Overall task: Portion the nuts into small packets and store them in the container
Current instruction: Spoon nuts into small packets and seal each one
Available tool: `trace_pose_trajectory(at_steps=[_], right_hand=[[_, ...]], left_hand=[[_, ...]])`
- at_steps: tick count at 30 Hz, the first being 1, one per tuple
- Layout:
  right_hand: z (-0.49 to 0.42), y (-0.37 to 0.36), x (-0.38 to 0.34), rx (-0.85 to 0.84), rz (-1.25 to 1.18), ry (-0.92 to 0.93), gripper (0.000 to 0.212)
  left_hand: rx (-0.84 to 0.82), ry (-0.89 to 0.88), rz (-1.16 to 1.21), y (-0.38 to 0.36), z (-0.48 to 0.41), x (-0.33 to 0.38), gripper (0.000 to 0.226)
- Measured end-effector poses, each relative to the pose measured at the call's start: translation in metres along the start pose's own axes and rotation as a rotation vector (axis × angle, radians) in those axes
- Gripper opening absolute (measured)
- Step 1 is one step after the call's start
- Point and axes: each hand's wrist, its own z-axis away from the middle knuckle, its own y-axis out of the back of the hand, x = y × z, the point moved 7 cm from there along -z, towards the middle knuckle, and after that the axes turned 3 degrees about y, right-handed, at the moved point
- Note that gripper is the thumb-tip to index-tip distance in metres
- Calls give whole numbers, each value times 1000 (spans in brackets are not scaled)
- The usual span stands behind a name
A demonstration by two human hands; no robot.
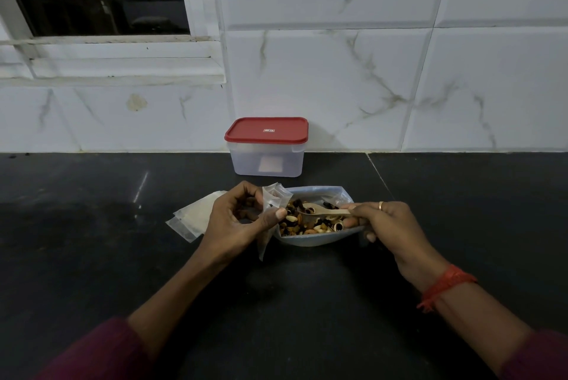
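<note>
Stretching open to left and right, one black countertop (92, 256) carries one red-lidded container (266, 161) at its back edge, against the wall. One open bag (319, 241) of nuts (307, 223) lies mid-counter, well apart from the container. The left hand (233, 223) pinches one small packet (275, 196) at the bag's left rim. At least two spare packets (193, 220) lie just left. The right hand (390, 226) grips one wooden spoon (325, 211), its bowl among the nuts.

Black glossy bench (92, 241). White wall tiles (338, 72) with grey-brown marble veining. Container (266, 161) translucent white, red lid (266, 130) with small white label. Nuts (310, 221) mixed brown, tan, cream, black. Spoon (325, 211) pale wood. Spare packets (190, 220) cloudy white. Wrist thread (445, 286) orange-red. Sleeves (98, 352) maroon.
</note>
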Motion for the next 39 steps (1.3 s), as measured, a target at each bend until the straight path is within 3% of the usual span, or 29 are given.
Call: trace_pose_trajectory(at_steps=[8, 22, 28, 33, 35, 37, 39], right_hand=[[-1, 7, -3, 48, -104, 6, 16], [20, -5, -36, 7, -222, 259, 19], [38, -22, -47, -16, 161, 598, 23], [55, -32, -54, 133, 726, 1055, 63], [57, -31, -55, 160, 741, 1123, 61], [56, -32, -53, 156, 721, 1149, 42], [52, -31, -49, 113, 626, 1070, 35]], left_hand=[[5, -8, -5, -1, 0, 2, 32], [1, -88, -150, -1, 1, 4, 43], [12, -54, -122, 1, 0, 1, 44], [21, -48, -78, 1, -1, 2, 47], [22, -45, -70, 2, -1, 2, 48], [21, -48, -64, 2, -1, 3, 48], [16, -53, -54, 1, -1, 4, 48]])
